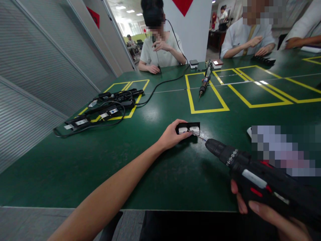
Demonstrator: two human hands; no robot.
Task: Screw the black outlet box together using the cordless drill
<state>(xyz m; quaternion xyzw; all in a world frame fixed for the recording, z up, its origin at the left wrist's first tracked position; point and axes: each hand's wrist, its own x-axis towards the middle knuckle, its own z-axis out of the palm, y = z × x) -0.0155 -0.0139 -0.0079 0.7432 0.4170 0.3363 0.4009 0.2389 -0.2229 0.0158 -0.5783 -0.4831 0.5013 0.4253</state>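
My left hand [172, 135] reaches across the green table [155, 167] and grips the left end of a small black box with two white inserts [188, 128], holding it down. My right hand [263, 214] is wrapped round the grip of a black cordless power screwdriver with red marks [250, 174]. The driver points up and left, and its thin metal bit [199, 135] touches the box's near right side.
Black power adapters with tangled cables [105, 107] lie at the left in a yellow-marked square. An electric screwdriver on a cord [203, 86] lies in a yellow box ahead. People sit across the table. A pixelated patch [283, 147] covers the right.
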